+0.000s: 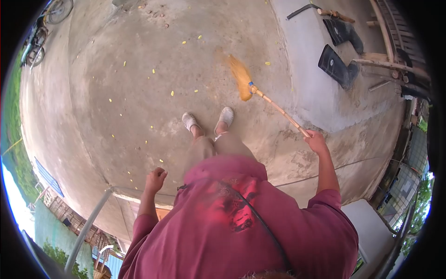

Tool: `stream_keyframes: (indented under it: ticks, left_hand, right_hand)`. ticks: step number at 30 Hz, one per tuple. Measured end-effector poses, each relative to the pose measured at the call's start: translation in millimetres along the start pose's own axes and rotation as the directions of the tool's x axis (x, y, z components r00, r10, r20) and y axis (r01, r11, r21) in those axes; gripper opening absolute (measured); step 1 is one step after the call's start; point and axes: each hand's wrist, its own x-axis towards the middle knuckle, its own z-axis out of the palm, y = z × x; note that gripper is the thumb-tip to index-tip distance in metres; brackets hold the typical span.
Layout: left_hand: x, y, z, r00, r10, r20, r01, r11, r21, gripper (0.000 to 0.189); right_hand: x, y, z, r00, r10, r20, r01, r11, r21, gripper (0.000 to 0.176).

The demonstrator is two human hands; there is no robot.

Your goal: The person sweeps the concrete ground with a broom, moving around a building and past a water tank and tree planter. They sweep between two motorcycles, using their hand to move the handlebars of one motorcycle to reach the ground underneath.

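My right hand (317, 142) is wrapped round the end of the bamboo handle of a broom (280, 110). The yellow-brown bristles (241, 78) point away from me over the concrete floor (139, 65), with a blue band where they meet the handle. Their tip looks slightly blurred. On the other side of my body, my left hand (155, 180) hangs with its fingers curled in, and nothing shows in it. Small yellow leaves (172, 93) lie scattered across the floor, several of them ahead and to the left of my shoes (189, 121).
Black rubber boots (335, 66) lie on a raised concrete slab (313, 88) at the right, near wooden poles (384, 30). A motorbike (37, 44) stands at the far left. A metal rail (88, 228) runs near my left side.
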Motion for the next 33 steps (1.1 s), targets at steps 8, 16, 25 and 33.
stream_keyframes:
  ticks: [8,16,25,33]
  left_hand:
    - [-14,-40,-14,0.996,-0.081,-0.046,0.079,0.996,-0.049,0.032]
    - [-62,-97,-4,0.973,-0.213,-0.084,0.197,0.966,-0.164,0.032]
    - [-62,-151,41,0.961,-0.272,-0.052,0.246,0.926,-0.286,0.037]
    - [-55,-198,79,0.959,-0.231,-0.165,0.153,0.91,-0.385,0.034]
  right_hand:
    - [194,95,15,0.896,-0.122,-0.426,-0.098,0.883,-0.458,0.024]
    - [183,-260,186,0.982,-0.134,0.132,0.186,0.811,-0.554,0.035]
    - [113,-350,234,0.819,-0.264,0.509,0.434,0.865,-0.25,0.031]
    - [54,-278,80,0.927,0.144,0.347,-0.133,0.99,-0.054,0.016]
